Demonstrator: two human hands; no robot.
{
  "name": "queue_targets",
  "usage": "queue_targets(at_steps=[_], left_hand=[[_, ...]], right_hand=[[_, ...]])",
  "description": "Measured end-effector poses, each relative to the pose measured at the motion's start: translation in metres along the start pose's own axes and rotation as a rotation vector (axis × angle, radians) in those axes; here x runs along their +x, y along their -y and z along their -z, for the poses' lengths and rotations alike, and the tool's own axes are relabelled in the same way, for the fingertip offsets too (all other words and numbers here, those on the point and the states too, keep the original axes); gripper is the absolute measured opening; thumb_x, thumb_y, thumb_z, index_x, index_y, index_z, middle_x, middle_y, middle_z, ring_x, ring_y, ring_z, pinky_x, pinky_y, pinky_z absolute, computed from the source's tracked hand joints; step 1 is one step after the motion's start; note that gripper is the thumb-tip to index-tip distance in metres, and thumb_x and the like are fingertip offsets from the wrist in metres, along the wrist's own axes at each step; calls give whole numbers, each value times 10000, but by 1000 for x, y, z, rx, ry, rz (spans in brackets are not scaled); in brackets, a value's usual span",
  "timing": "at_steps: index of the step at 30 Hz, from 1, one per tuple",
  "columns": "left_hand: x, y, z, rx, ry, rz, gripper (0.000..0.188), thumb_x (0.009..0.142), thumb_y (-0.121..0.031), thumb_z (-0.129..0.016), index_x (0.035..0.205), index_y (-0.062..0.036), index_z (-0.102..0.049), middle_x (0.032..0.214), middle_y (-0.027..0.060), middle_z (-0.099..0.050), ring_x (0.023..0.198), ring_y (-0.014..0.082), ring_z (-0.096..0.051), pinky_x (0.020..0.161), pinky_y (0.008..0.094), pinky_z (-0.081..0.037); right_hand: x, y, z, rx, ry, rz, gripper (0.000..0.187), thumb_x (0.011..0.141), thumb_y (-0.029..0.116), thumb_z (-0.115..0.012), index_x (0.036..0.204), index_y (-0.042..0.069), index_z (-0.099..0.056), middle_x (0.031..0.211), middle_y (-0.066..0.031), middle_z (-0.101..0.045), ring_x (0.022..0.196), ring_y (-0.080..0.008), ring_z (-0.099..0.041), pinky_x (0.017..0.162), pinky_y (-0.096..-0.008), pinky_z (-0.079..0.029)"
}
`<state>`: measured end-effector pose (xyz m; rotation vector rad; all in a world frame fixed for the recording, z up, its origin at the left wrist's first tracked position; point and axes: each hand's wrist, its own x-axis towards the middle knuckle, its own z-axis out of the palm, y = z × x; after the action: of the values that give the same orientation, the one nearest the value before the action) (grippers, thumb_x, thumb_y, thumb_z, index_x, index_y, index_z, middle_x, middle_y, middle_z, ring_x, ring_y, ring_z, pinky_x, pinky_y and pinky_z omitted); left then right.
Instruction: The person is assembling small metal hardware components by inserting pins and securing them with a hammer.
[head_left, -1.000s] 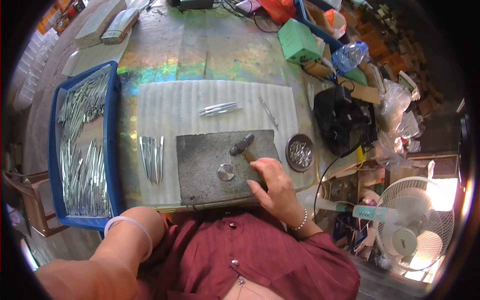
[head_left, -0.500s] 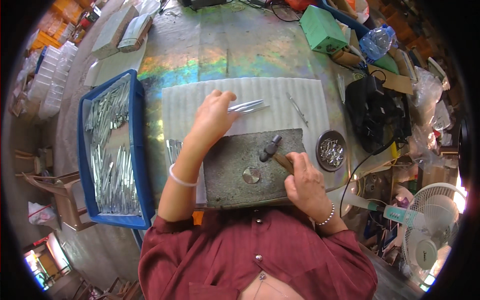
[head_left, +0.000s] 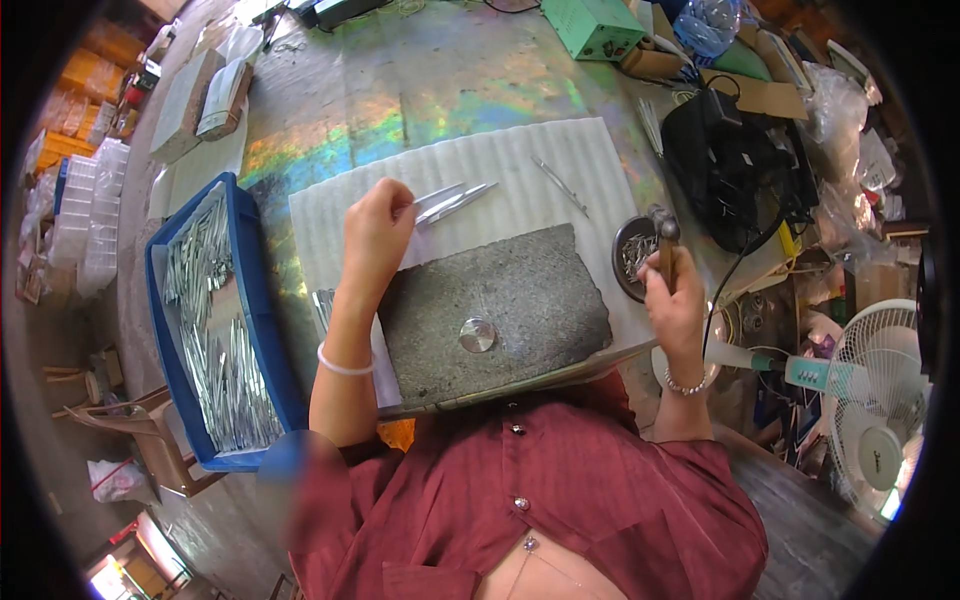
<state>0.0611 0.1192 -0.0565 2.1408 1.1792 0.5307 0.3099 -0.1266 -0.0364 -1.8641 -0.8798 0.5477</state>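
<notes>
My left hand is closed at the far left of the stone slab, with a slim pointed silver metal piece, tweezer-like, sticking out of its fingers. Several like pieces lie beside it on the white foam sheet. My right hand grips a small hammer upright by its wooden handle, in front of the round dark dish of small silver parts. A round shiny metal disc sits on the slab. Another thin metal piece lies farther back on the foam.
At left stands a blue tray filled with silver metal pieces. A black bag, a green metal box and a cable are at the right. A white fan stands beyond the table's right edge.
The hammer has swung from over the slab to the right, upright beside the dish. My left hand has drawn back leftward with a metal piece in its fingers. The view has shifted.
</notes>
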Motion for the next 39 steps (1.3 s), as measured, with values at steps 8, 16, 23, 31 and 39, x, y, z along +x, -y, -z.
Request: queue_targets(at_steps=[8,16,23,31,39], left_hand=[[-101,-50,58,-347,-330,79,126,789,54,-628,907,12,-612,791,44,-574,700,98,-546,651,210,-435],[-147,-77,53,-173,-177,-72,173,740,108,-627,872,0,-603,770,75,-553,654,143,-539,585,231,-439],[-142,-66,38,-243,-115,-19,188,755,96,-615,914,-4,-617,799,84,-566,748,181,-587,652,253,-471],[-142,-34,18,-276,-62,-94,161,810,52,-589,957,0,-629,924,123,-647,843,219,-630,743,293,-484],[-155,-43,21,-898,1,202,92,874,-4,-581,952,43,-592,894,113,-654,772,157,-637,709,269,-514]], right_hand=[[32,-21,12,-572,-12,20,227,763,126,-640,911,-39,-594,809,-195,-608,746,-357,-605,677,-407,-469],[44,-28,10,-604,26,18,186,763,134,-632,802,-39,-576,754,-223,-597,723,-396,-592,647,-429,-456],[42,-41,21,-289,-4,-90,193,838,177,-647,802,-9,-611,616,-68,-575,531,-142,-545,510,-303,-399],[40,-41,28,308,57,-360,98,891,141,-606,897,50,-570,655,47,-498,435,10,-372,360,-148,-277],[29,-19,25,608,39,-315,47,881,79,-586,889,52,-549,774,-28,-561,431,0,-367,351,-136,-285]])
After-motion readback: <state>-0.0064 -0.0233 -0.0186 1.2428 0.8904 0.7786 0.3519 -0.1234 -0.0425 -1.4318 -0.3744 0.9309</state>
